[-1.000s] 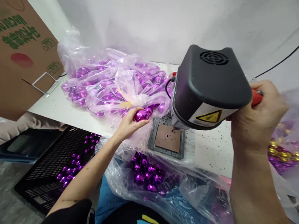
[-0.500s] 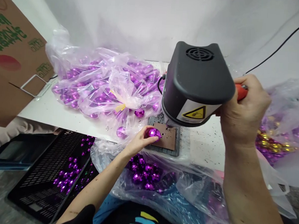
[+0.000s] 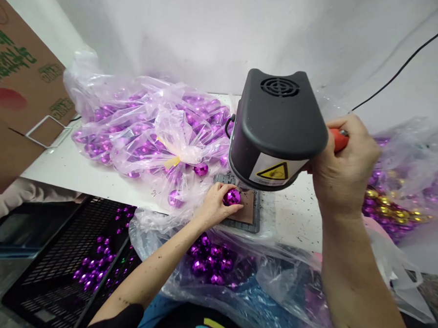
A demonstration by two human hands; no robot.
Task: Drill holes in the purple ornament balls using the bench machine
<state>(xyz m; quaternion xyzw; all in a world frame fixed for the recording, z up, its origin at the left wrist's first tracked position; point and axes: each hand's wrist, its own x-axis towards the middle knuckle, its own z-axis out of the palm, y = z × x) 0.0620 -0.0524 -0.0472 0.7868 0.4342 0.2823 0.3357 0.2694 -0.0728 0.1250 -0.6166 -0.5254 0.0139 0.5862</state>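
A shiny purple faceted ball is between the thumb and fingers of my left hand, over a brown plate on the grey base of a black press machine. The head of the machine, with a yellow warning label, overhangs the plate and hides its back part. My right hand is wrapped around the red handle at the machine's right side.
Clear bags of purple balls cover the left of the white table. Before the table are an open bag of balls and a black crate. A cardboard box stands left; purple and gold balls lie right.
My left hand has brought the purple ball further in over the plate, beneath the machine head. My right hand stays on the red handle. The whole view has shifted slightly.
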